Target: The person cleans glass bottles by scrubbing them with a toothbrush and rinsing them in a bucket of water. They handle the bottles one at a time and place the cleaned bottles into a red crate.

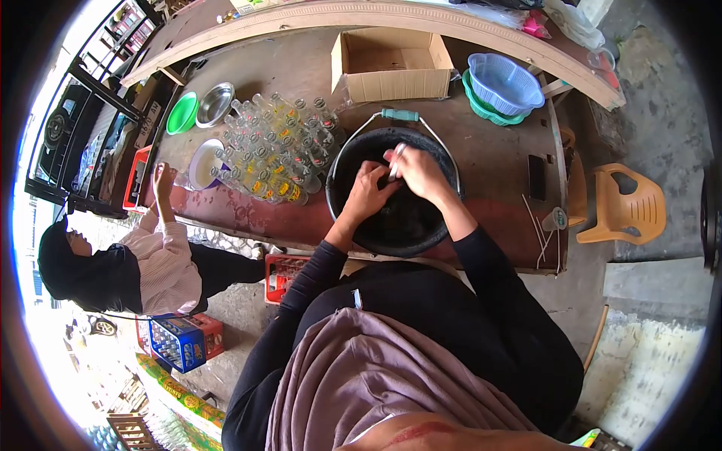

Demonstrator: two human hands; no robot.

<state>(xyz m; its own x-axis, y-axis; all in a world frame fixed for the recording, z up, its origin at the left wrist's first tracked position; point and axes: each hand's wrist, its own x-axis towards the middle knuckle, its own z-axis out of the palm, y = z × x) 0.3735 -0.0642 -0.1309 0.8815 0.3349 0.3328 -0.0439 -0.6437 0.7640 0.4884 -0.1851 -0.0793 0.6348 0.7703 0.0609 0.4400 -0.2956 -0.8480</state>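
Note:
Both hands meet over the mouth of a black bucket [336,197] that stands at the table's front edge, its handle tipped to the far side. My right hand [421,171] is closed, with a small pale thing [394,170] showing at its fingers; its kind is too small to tell. Against it, my left hand [366,192] has its fingers curled, and what they grip is hidden. The bucket's dark inside shows no clear contents. Just left of the bucket stand many clear glass bottles [282,150], packed together upright, some with yellow-and-red labels.
Behind the bucket is an open cardboard box [397,84]. Blue and green plastic basins [505,84] sit at the right, near a phone [536,177] and a plastic cup [555,219]. Left are bowls [216,105] and another person [162,263] at the table. Crates [180,342] stand on the floor.

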